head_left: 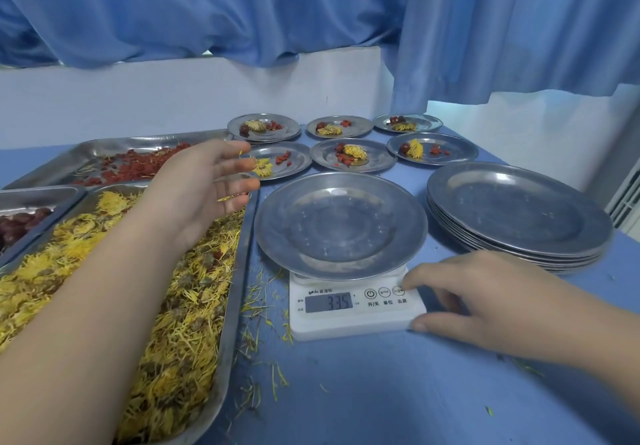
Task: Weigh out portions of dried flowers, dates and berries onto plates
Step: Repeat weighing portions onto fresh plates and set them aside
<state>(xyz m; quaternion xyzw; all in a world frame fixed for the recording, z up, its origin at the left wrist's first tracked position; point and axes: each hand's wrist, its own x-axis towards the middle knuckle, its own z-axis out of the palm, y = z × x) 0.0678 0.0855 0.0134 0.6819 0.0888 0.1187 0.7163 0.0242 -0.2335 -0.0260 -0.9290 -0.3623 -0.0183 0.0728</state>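
Your left grip hangs wide open right over the yellow flowers, left of the empty plate. Your right grip holds nothing and touches the scale.

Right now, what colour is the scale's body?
White; the scale shows best in the head view.
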